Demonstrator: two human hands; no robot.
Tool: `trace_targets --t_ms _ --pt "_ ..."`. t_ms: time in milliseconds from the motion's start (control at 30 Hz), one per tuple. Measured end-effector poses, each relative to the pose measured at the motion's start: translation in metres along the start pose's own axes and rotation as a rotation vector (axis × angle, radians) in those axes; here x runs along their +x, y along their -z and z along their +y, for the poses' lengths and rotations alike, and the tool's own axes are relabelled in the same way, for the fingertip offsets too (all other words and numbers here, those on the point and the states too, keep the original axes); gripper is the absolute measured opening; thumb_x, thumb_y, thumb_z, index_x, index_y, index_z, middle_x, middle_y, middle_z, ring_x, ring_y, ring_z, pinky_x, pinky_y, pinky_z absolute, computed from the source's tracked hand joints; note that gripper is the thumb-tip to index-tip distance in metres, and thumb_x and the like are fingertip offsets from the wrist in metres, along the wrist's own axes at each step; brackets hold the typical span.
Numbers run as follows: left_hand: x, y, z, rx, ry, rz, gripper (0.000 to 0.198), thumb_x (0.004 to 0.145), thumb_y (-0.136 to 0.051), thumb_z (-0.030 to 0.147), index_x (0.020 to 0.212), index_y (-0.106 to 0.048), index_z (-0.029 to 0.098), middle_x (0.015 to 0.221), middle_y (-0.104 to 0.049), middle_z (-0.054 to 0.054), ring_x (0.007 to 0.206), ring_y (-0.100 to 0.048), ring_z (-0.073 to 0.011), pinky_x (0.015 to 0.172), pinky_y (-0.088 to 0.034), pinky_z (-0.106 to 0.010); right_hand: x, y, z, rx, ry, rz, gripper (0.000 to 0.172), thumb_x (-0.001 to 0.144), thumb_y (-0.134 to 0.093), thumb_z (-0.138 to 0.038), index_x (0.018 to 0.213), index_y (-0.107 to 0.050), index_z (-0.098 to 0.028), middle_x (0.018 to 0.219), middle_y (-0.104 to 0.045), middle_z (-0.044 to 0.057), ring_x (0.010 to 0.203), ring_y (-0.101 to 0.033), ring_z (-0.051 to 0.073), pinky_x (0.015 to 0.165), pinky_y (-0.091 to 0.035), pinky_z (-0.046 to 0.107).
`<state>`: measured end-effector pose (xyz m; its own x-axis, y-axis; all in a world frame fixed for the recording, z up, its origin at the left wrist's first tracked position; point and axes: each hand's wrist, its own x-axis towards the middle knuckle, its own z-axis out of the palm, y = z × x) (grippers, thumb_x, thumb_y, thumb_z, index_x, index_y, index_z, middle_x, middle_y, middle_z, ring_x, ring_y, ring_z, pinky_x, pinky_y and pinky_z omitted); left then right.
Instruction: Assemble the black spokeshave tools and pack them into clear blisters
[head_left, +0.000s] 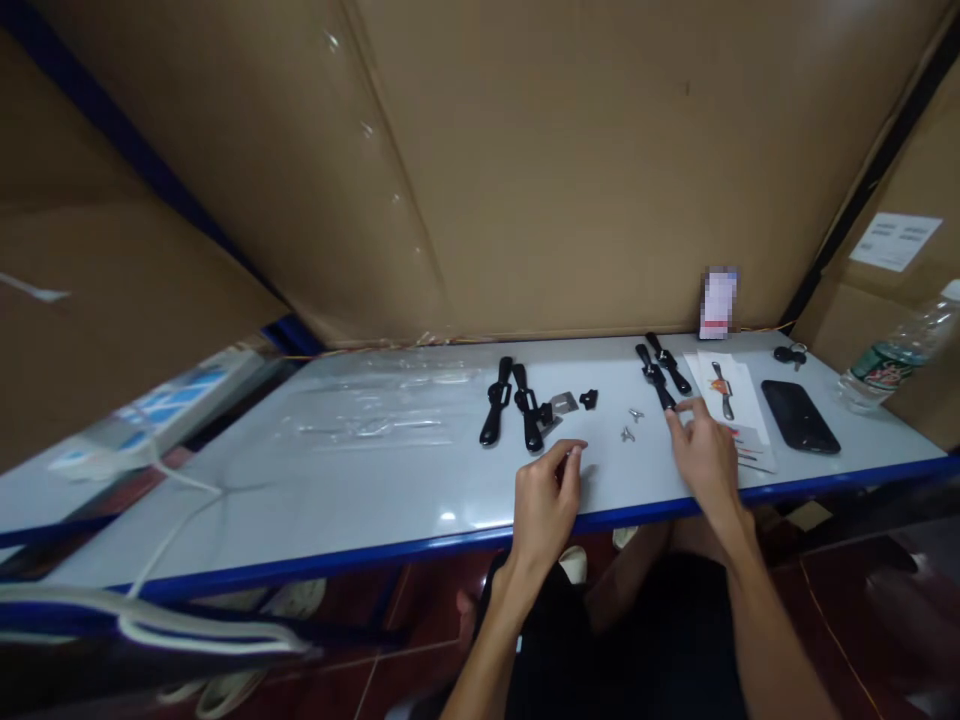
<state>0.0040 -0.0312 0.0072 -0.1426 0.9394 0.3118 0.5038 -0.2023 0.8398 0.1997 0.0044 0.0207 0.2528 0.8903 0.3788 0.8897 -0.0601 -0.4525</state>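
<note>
My left hand [544, 500] is held over the front of the table, thumb and forefinger brought together; anything between them is too small to make out. The fingertips of my right hand [705, 455] close on the near end of a black spokeshave body [655, 377]. Right beside that one lies another spokeshave body [669, 364]. Two more, a left spokeshave body [496, 402] and its neighbour [527, 408], rest beyond my left hand. Near them are a flat metal blade [564, 403] and a small black cap [589, 399]. Between my hands lie silvery thumbscrews [628, 434].
A printed sheet [739, 395] shows a spokeshave picture. Farther right are a black phone [800, 416], keys [791, 354] and a water bottle [889, 365]. A pixelated upright screen [718, 303] leans at the cardboard wall [570, 170]. Clear plastic wrap [375, 420] covers the left side.
</note>
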Motion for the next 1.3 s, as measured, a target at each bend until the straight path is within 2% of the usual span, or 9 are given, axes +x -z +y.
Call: trace_targets --t_ms 67,133,267,433,533,667,800,1067,1300 --pt "-0.021 -0.002 0.011 -0.045 -0.012 0.018 0.037 0.097 -0.042 0.036 0.104 -0.075 0.021 0.055 -0.055 0.001 0.049 -0.050 -0.0148 0.053 -0.039 -0.026 -0.052 -0.004 0.000 0.275 0.025 0.140 0.028 0.102 -0.045 -0.038 0.095 -0.065 -0.020 0.061 -0.064 0.002 0.058 -0.063 0.021 0.060 -0.045 0.028" --pt "-0.044 -0.004 0.023 -0.075 -0.071 -0.050 0.039 0.097 -0.040 0.033 0.110 -0.075 0.022 0.060 -0.059 0.000 0.053 -0.053 -0.0156 0.056 -0.042 -0.026 -0.106 -0.015 0.004 0.493 0.115 0.175 0.027 0.101 -0.048 -0.040 0.090 -0.066 -0.022 0.066 -0.067 0.003 0.057 -0.064 0.019 0.060 -0.047 0.027" --pt "-0.053 0.003 0.023 0.009 -0.127 -0.157 0.035 0.095 -0.044 0.029 0.109 -0.076 0.022 0.068 -0.068 -0.003 0.060 -0.061 -0.0175 0.063 -0.046 -0.028 -0.172 -0.064 0.034 0.672 0.167 0.006 0.026 0.098 -0.048 -0.036 0.086 -0.067 -0.023 0.065 -0.069 0.005 0.055 -0.066 0.020 0.059 -0.050 0.028" --pt "0.011 0.038 -0.012 0.401 -0.044 0.085 0.027 0.091 -0.054 0.027 0.109 -0.072 0.021 0.078 -0.074 -0.007 0.079 -0.069 -0.0242 0.072 -0.047 -0.031 -0.170 -0.141 0.101 0.652 -0.176 -0.047 0.027 0.086 -0.049 -0.043 0.084 -0.070 -0.026 0.085 -0.078 0.015 0.081 -0.075 0.035 0.072 -0.057 0.041" --pt "0.044 0.047 -0.023 0.635 0.027 0.092 0.033 0.092 -0.055 0.031 0.121 -0.067 0.020 0.093 -0.076 -0.013 0.093 -0.071 -0.0308 0.075 -0.048 -0.034 -0.169 -0.163 0.126 0.669 -0.267 -0.012 0.032 0.085 -0.047 -0.046 0.088 -0.072 -0.025 0.093 -0.078 0.017 0.089 -0.075 0.038 0.077 -0.057 0.045" --pt "0.075 0.034 -0.022 0.875 0.130 0.007 0.039 0.094 -0.053 0.039 0.122 -0.062 0.013 0.108 -0.073 -0.024 0.101 -0.070 -0.0387 0.080 -0.050 -0.042 -0.175 -0.168 0.129 0.644 -0.226 -0.091 0.040 0.090 -0.045 -0.047 0.095 -0.075 -0.021 0.091 -0.078 0.019 0.091 -0.075 0.037 0.077 -0.057 0.043" --pt "0.103 0.018 -0.024 0.972 0.164 -0.053 0.037 0.092 -0.056 0.034 0.122 -0.059 0.010 0.113 -0.070 -0.028 0.107 -0.069 -0.0403 0.083 -0.050 -0.044 -0.177 -0.173 0.126 0.596 -0.208 -0.119 0.043 0.093 -0.042 -0.045 0.100 -0.076 -0.018 0.099 -0.078 0.019 0.092 -0.075 0.034 0.077 -0.056 0.038" --pt "0.127 0.010 -0.030 0.870 0.343 -0.074 0.047 0.087 -0.062 0.030 0.128 -0.056 0.009 0.127 -0.066 -0.029 0.116 -0.065 -0.0407 0.084 -0.050 -0.042 -0.178 -0.187 0.127 0.398 -0.197 -0.189 0.044 0.095 -0.039 -0.035 0.110 -0.075 -0.014 0.094 -0.079 0.017 0.085 -0.076 0.029 0.073 -0.053 0.030" --pt "0.138 0.013 -0.036 0.784 0.318 -0.077 0.028 0.076 -0.067 0.015 0.103 -0.072 0.012 0.117 -0.071 -0.027 0.113 -0.067 -0.0395 0.079 -0.049 -0.037 -0.178 -0.187 0.125 0.344 -0.183 -0.212 0.040 0.096 -0.041 -0.032 0.111 -0.075 -0.016 0.096 -0.079 0.015 0.083 -0.076 0.028 0.072 -0.051 0.029"
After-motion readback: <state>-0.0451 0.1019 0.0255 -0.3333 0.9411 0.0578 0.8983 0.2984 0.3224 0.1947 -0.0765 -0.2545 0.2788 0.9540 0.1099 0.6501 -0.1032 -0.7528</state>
